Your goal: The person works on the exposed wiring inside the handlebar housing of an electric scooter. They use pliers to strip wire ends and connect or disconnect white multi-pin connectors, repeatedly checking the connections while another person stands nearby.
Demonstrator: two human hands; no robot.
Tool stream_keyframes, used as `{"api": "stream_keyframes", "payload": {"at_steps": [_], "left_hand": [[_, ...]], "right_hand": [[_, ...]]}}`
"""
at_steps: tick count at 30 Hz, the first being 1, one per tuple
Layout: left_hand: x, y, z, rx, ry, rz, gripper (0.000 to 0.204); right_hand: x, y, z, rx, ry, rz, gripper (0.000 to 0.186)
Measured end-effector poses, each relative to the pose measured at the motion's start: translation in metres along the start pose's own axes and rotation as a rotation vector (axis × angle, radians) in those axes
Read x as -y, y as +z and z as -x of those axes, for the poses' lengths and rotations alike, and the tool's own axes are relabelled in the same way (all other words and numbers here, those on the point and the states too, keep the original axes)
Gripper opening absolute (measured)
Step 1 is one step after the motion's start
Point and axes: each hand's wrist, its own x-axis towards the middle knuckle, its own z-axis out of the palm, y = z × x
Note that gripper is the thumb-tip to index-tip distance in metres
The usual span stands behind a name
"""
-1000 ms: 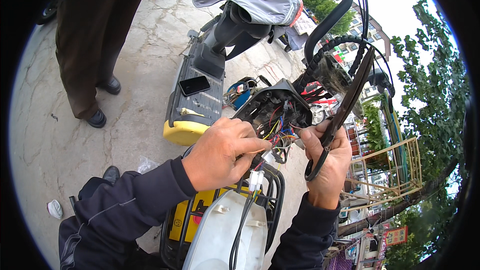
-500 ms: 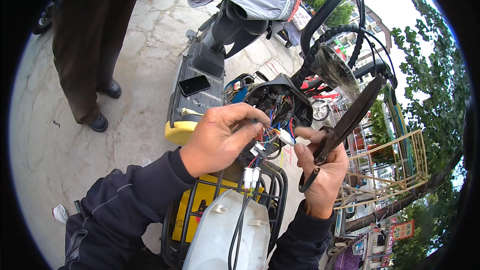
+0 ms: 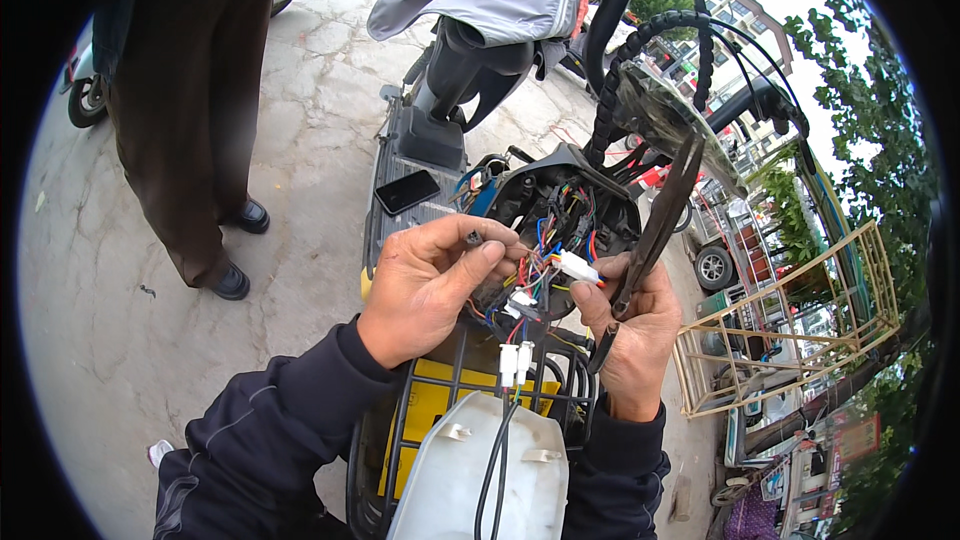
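Close to a bundle of coloured wires (image 3: 540,260), my left hand (image 3: 425,285) is closed in a pinch on a small black stub (image 3: 474,238). Its fingertips are beside the thin wires; whether they grip one too is unclear. My right hand (image 3: 640,340) pinches a white plug connector (image 3: 577,267) with wires running from its left end. Tucked in that same hand is a dark two-bladed tool (image 3: 662,210), like scissors, its tips slightly apart and pointing up. Below the hands hang other white connectors (image 3: 516,363) on black cables. Behind the wires lies the opened black front housing (image 3: 610,205).
A pale cover panel (image 3: 480,470) lies in front of me over a black wire basket (image 3: 455,365). A phone (image 3: 407,191) rests on the scooter's footboard. Handlebars (image 3: 610,30) with cables rise beyond. A person in dark trousers (image 3: 190,120) stands at left; a wooden frame (image 3: 790,330) is at right.
My view has shifted a little. The dark tool in my right hand has turned more upright, and the white connector is tilted less steeply. Both hands keep their pinch.
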Motion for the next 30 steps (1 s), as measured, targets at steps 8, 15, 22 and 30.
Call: {"api": "stream_keyframes", "payload": {"at_steps": [8,15,22,30], "left_hand": [[-0.001,-0.006,0.008,0.049,0.013,0.081,0.017],[-0.014,-0.004,0.015,0.196,-0.060,-0.077,0.022],[-0.017,0.006,0.015,0.286,0.164,-0.518,0.042],[-0.011,0.008,0.016,0.237,0.119,-0.508,0.047]], "right_hand": [[-0.014,-0.004,0.000,-0.137,-0.051,-0.080,0.031],[-0.020,-0.012,0.003,-0.129,-0.015,-0.119,0.039],[-0.021,-0.018,0.006,-0.072,0.034,-0.133,0.043],[-0.008,-0.017,0.011,-0.090,-0.089,0.010,0.028]]}}
